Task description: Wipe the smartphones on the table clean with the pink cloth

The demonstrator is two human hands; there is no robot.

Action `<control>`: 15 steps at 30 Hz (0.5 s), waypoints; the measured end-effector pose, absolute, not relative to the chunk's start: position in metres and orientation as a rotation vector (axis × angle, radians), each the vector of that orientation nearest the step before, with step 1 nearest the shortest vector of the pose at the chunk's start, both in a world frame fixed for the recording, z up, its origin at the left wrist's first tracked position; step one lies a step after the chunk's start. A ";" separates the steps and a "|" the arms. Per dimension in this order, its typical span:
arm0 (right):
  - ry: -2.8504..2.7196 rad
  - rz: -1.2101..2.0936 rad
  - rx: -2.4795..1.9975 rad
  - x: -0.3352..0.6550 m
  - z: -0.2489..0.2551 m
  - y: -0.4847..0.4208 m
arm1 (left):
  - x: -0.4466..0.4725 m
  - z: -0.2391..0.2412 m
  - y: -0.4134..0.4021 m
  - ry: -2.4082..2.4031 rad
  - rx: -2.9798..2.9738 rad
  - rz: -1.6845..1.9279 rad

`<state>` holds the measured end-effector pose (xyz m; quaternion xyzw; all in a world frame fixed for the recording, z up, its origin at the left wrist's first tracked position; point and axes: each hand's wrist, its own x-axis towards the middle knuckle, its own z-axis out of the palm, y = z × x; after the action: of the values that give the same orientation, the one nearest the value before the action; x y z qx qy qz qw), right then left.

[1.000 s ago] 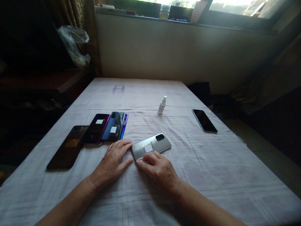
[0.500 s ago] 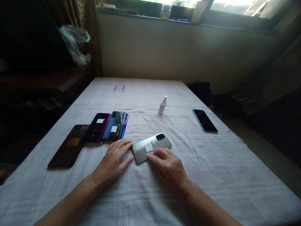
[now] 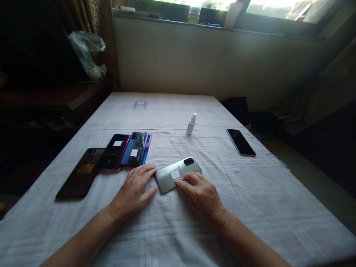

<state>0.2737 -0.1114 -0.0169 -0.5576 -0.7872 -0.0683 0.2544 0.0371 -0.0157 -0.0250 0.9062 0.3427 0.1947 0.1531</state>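
Note:
A silver smartphone (image 3: 166, 181) lies back up and slanted on the cloth, its dark camera block at the far right corner. On its back is a small white sticker (image 3: 175, 174). My left hand (image 3: 136, 187) rests at the phone's left end, thumb and fingers apart, fingertips against or very near its edge. My right hand (image 3: 198, 191) lies over the phone's near edge, fingers curled, with thumb and index finger pinched at the sticker's lower edge. The fingertips partly cover that edge.
To the left lie a dark brown phone (image 3: 80, 178), a purple-black phone (image 3: 112, 154) and a blue phone (image 3: 133, 150) overlapping others. A white spray bottle (image 3: 191, 125) stands beyond the silver phone. Another phone (image 3: 240, 142) lies screen up near the right edge of the cloth-covered table (image 3: 264, 207).
My right fingertips have shifted very slightly along the sticker's lower edge. The left hand and the phone stay in place; the whole view has moved a little.

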 end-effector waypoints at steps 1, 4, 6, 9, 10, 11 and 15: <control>-2.122 -0.187 -1.548 0.281 -0.017 -0.112 | 0.037 -0.025 -0.016 0.988 2.605 0.558; -2.074 -0.184 -1.638 0.299 -0.020 -0.115 | 0.039 -0.029 -0.019 1.020 2.627 0.573; -2.042 -0.195 -1.675 0.303 -0.022 -0.116 | 0.041 -0.032 -0.021 1.047 2.649 0.586; -2.021 -0.203 -1.655 0.297 -0.023 -0.119 | 0.045 -0.036 -0.025 1.070 2.696 0.588; -2.034 -0.195 -1.623 0.293 -0.023 -0.120 | 0.047 -0.037 -0.026 1.074 2.709 0.587; -2.056 -0.186 -1.585 0.288 -0.023 -0.121 | 0.048 -0.037 -0.027 1.078 2.718 0.589; -2.108 -0.160 -1.488 0.283 -0.022 -0.122 | 0.049 -0.038 -0.027 1.091 2.717 0.611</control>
<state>0.2826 -0.1223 -0.0218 -0.5535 -0.7841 -0.0594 0.2744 0.0492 -0.0268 -0.0381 0.9059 0.3636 0.2037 0.0755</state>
